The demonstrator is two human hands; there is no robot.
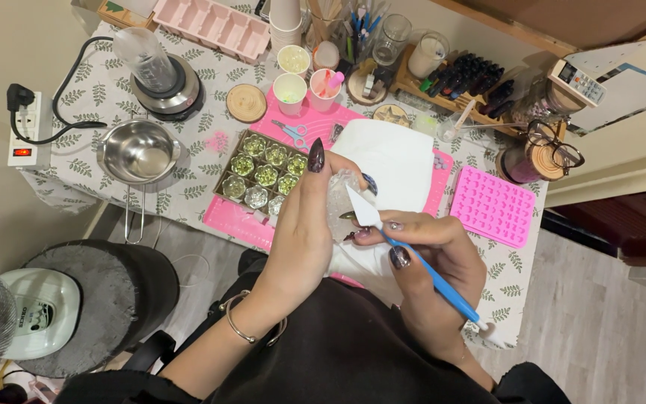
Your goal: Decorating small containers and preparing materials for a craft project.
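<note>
Closest to the camera, the right hand (428,258) is pinched around a blue tool (443,288) with a white pointed tip, poking at a small clear plastic piece (342,196). That piece is gripped in the left hand (300,224), fingers curled round it, both held up just above the near edge of the tabletop (188,191). Right behind them sits a white sheet of paper (398,161) on a pink mat (237,217). Just left of that is a tray of little green-filled cups (263,176). Further left, a steel pot (137,153); off to the right, a pink mold (493,206). Way at the back: scissors (291,133), paper cups (290,91), and a rack of dark bottles (469,78).
</note>
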